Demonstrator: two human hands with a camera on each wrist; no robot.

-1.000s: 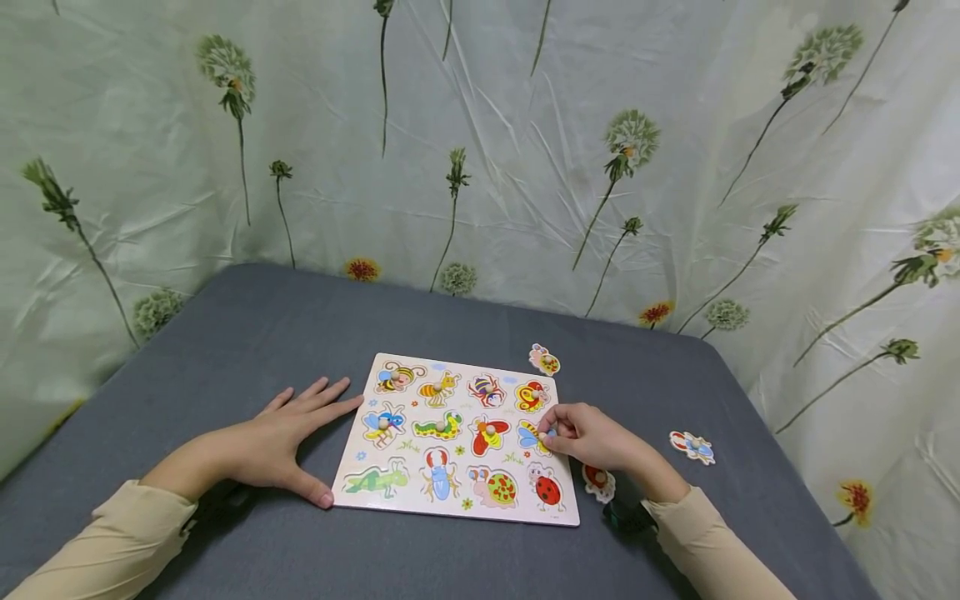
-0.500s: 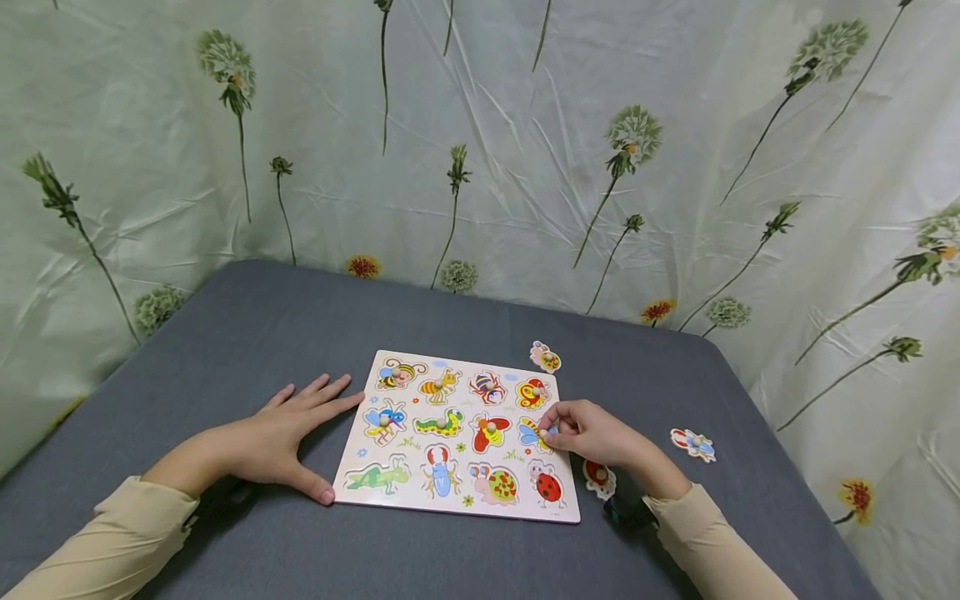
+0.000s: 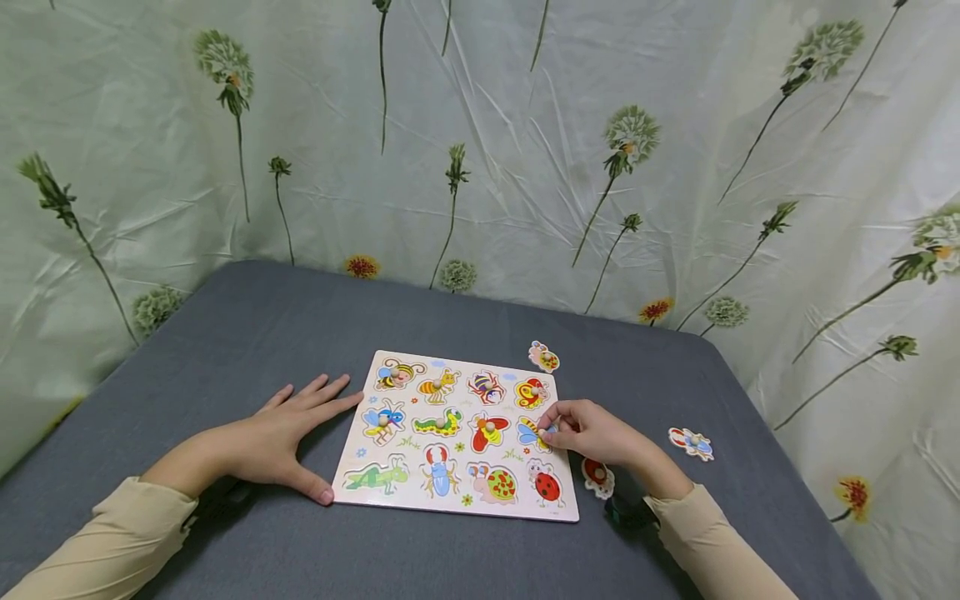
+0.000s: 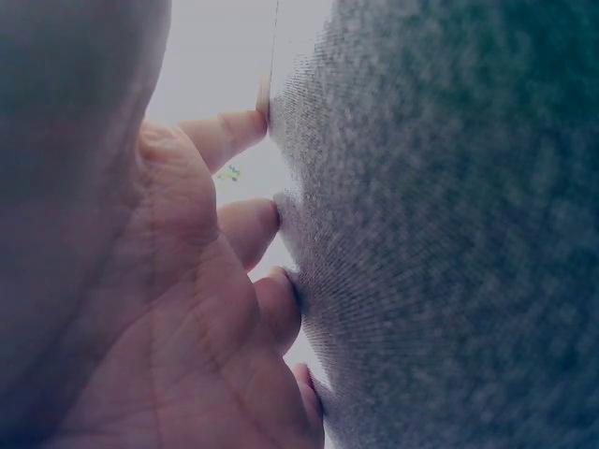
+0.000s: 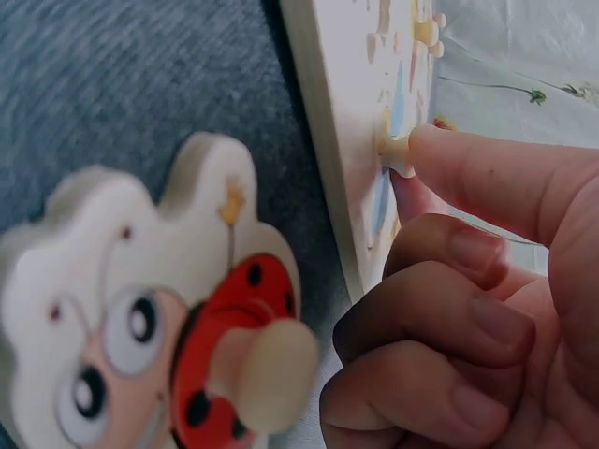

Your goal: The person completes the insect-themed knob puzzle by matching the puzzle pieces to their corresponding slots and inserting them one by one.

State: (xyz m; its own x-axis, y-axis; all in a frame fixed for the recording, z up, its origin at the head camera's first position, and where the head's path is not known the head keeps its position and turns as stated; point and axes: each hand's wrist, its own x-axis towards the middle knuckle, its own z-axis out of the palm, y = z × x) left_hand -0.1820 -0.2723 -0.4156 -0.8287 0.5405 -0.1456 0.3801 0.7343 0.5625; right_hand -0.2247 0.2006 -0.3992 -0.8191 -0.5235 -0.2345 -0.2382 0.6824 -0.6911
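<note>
The flat wooden bug piece with blue wings and yellow stripes point(image 3: 528, 434) is at the right end of the middle row of the pale pink wooden puzzle board point(image 3: 517, 511). The right hand point(image 3: 598, 435) has not let it go: its thumb and a finger pinch the little round wooden knob point(image 5: 397, 154) on top, and its other fingers are curled in.

Hardly anything has moved in the last second. The pinch stays in the same spot, so I think the piece is in its hole or almost there. I can't tell if it lies quite flat, because the fingers hide part of it.

The left hand point(image 3: 273, 450) grips nothing. Its fingers are spread, with one fingertip and the thumb at the board's left edge.

The top row and the rest of the middle row have knobbed pieces in them. The bottom row shows four hollows with no knobs: a green grasshopper point(image 3: 377, 477), a blue beetle with red horns point(image 3: 439, 477), a spotty snail point(image 3: 498, 485) and a red ladybug point(image 3: 547, 487).

Three loose pieces lie off the board. The red ladybug piece point(image 3: 597, 478) is just beside its right edge, the snail piece point(image 3: 543, 357) is behind its far right corner, and the blue beetle piece point(image 3: 692, 444) is well off to the right.

Under it all is a dark grey cloth point(image 3: 375, 567).
</note>
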